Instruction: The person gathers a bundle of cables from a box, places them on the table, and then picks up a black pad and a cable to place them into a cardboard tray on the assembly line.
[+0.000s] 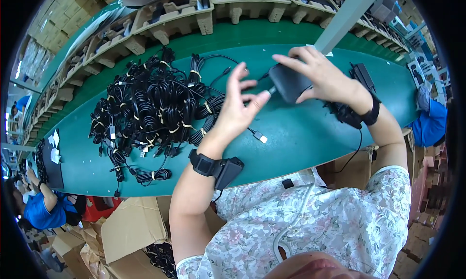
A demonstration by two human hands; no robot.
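My right hand (pixel 326 77) grips a flat black box with rounded corners (pixel 286 82), its thumb at the near edge and its fingers over the far side. Left of it, my left hand (pixel 238 102) is open, fingers spread and slightly blurred. A small pale connector (pixel 272 90) shows between my left thumb tip and the box; whether the thumb touches it I cannot tell. Below lies a cable plug with a pale metal end (pixel 261 137). A large heap of bundled black cables (pixel 150 97), tied with light bands, covers the table left of my left hand.
Beyond the green table (pixel 291 148) runs a row of brown moulded trays (pixel 167 22) holding dark items. A pale post (pixel 347 22) rises at the far right. More black devices (pixel 361 77) lie by my right wrist. An open carton (pixel 133 230) stands below left; a person in blue (pixel 46 208) works far left.
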